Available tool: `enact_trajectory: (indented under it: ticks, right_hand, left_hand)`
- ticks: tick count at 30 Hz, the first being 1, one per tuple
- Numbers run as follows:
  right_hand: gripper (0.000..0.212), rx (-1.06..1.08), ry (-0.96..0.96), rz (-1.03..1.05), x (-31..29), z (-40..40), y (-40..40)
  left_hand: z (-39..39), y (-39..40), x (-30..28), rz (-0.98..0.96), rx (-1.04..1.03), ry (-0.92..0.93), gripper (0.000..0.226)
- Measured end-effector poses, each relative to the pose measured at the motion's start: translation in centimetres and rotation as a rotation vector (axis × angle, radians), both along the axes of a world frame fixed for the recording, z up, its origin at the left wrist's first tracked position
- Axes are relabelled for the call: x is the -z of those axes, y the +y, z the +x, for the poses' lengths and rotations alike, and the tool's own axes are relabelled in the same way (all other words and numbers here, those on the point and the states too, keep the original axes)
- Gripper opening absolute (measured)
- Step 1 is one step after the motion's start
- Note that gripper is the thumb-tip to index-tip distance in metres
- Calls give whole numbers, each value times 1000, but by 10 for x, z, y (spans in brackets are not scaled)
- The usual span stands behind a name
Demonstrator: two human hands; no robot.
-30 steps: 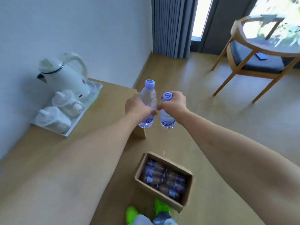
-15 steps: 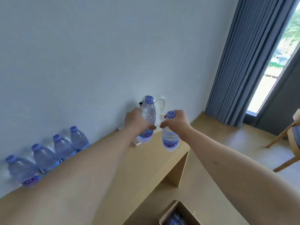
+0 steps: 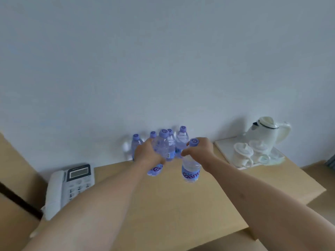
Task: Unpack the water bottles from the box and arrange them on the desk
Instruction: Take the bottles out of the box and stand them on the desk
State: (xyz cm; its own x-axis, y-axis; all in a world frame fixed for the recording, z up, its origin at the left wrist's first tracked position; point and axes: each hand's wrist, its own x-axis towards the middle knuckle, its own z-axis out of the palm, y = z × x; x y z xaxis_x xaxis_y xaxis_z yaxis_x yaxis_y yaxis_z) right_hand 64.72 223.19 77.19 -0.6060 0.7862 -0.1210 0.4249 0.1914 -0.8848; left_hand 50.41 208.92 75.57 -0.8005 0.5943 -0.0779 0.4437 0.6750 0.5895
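Purple-capped bottles, one in each of my hands, upright above the tabletop point(image 3: 174, 205).
Left hand point(image 3: 147, 154) grips the left bottle point(image 3: 159, 153), right hand point(image 3: 201, 151) the right bottle point(image 3: 190, 171); the standing row point(image 3: 182, 140) lies straight beyond, against the back edge, nearer my left.

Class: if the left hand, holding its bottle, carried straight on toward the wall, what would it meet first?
Probably the row of bottles by the wall, just beyond the left hand; depth is unclear.

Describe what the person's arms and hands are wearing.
Nothing shows on them. The left hand and right hand are bare, with no gloves, rings or watch in view. Both forearms are uncovered up to the frame's edge, so no sleeve is visible.
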Motion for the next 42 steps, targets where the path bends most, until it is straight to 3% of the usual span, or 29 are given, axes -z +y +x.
enact_trajectory:
  ticks: [3, 7, 17, 20, 27, 36, 42]
  right_hand:
    - [33, -44, -25, -34, 15, -38, -18]
    - [37, -76, -39, -35, 37, -79, -35]
    - [43, -45, -20, 56, 87, -139, -35]
    - [41, -41, -12, 36, 101, -145, -32]
    - [71, -159, -108, 27, 108, -144, -23]
    - [66, -273, -203, -70, 96, -140, -21]
    - [80, -309, -227, -66, 95, -133, -19]
  left_hand:
    - [-24, -35, 17, 40, -125, -87, 54]
    - [-43, -55, 39, 90, -236, -154, 49]
    - [-65, -27, 89, 191, -407, -198, 50]
    - [-71, -26, 97, 146, -404, -193, 53]
    - [-69, -21, 111, 189, -399, -196, 66]
    - [-64, -10, 111, 184, -354, -210, 70]
    - [-68, -16, 110, 122, -308, -213, 85]
